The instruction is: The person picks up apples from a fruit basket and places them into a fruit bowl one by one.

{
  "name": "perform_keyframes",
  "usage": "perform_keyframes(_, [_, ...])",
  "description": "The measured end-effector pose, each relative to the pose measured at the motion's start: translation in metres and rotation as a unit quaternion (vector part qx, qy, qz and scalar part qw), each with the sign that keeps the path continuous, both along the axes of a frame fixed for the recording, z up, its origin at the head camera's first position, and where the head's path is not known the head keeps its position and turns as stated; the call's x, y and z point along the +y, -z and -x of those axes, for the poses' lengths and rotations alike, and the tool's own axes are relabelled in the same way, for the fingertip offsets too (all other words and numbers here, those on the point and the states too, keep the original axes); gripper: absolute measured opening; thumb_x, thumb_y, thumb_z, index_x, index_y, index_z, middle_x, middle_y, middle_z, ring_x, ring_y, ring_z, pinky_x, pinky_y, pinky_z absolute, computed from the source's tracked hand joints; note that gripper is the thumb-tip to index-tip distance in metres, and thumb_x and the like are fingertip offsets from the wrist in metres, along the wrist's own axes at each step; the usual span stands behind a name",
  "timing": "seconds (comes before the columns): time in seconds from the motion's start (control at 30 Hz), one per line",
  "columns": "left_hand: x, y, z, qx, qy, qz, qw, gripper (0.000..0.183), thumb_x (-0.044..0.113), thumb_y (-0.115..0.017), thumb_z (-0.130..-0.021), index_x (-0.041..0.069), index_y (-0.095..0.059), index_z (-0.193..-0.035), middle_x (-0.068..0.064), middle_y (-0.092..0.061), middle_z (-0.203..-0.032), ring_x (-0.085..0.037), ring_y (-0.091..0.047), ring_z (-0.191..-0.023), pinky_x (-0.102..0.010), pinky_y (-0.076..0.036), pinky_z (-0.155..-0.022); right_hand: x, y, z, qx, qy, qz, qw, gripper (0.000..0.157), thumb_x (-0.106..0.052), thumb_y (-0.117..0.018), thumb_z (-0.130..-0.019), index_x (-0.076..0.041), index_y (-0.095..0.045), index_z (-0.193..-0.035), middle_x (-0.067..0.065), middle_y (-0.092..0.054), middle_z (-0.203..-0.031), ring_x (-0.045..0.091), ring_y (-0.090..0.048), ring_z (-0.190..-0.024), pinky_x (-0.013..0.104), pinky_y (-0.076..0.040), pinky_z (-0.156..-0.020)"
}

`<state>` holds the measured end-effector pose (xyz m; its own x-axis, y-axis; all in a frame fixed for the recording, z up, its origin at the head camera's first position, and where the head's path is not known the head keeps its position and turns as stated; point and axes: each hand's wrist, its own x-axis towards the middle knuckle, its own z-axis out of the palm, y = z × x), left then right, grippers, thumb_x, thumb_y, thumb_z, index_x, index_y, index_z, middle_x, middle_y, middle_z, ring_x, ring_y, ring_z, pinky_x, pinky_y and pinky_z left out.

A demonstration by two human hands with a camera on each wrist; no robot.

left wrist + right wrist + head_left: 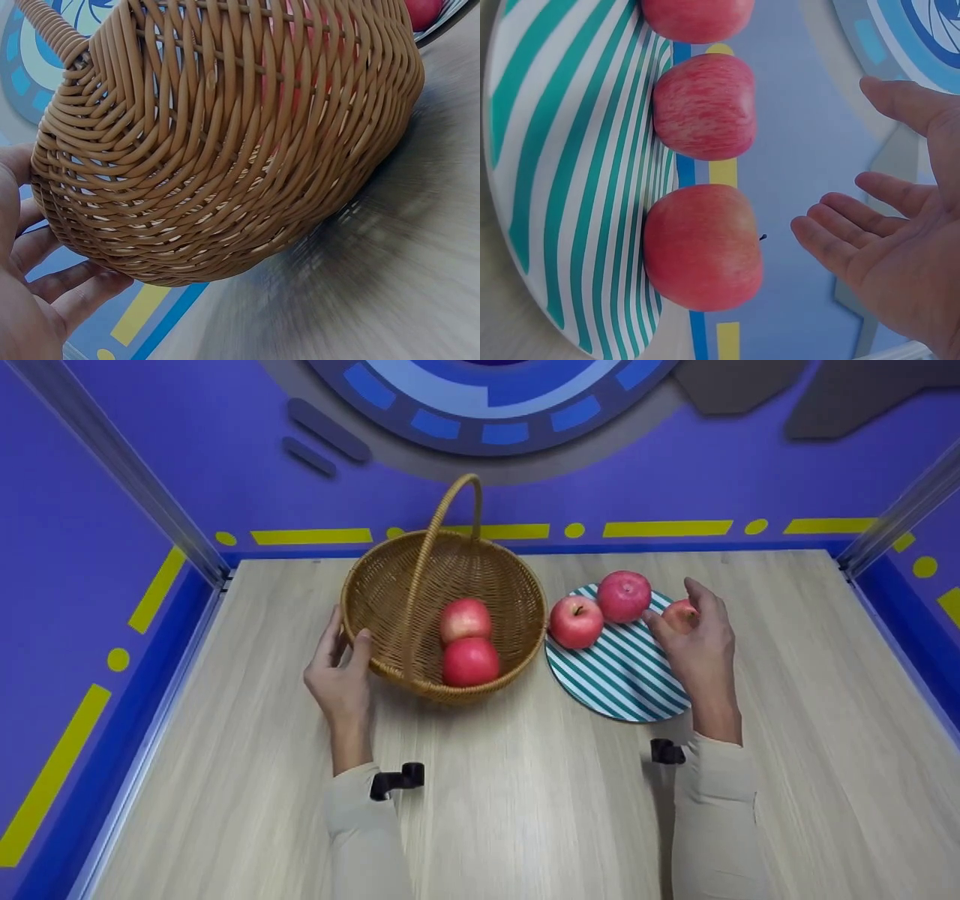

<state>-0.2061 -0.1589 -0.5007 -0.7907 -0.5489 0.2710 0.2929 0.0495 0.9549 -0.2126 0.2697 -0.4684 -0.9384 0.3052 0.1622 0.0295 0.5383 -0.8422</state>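
Observation:
A brown wicker basket [375, 577] with a tall arched handle holds two red apples [470, 662]. My left hand [341, 682] is at the basket's left side, thumb and spread fingers against its outer wall; in the left wrist view the fingers [82, 292] lie along the woven side. To the right, a round plate [615, 682] with green and white stripes bears three red apples [576, 622]. My right hand [701, 649] is over the rightmost apple [679, 615], partly hiding it. The right wrist view shows that hand [900, 255] apart from the apples, fingers spread, holding nothing.
The light wooden table [487, 810] is bounded by a blue-purple back wall [525, 495] and side walls with yellow marks. The basket's right rim is close beside the plate's left edge. The basket handle [442, 510] rises well above the rim.

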Motion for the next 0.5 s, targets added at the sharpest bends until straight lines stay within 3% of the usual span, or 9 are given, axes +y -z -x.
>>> perform_keyframes(0.5, [-0.0001,0.0002,-0.0009,-0.002,-0.004,0.015,0.9999,0.049,0.010,-0.076,-0.096,0.009,-0.066,-0.145,-0.007,-0.065,-0.145,-0.029,-0.062,-0.131,-0.043,-0.050,-0.113,-0.0040,-0.0042,-0.0037,0.007,-0.030,0.000,1.000,0.086,-0.032,-0.081,-0.096,-0.008,-0.036,-0.165,0.019,-0.041,-0.164,0.039,-0.045,-0.146,0.054,-0.043,-0.118])
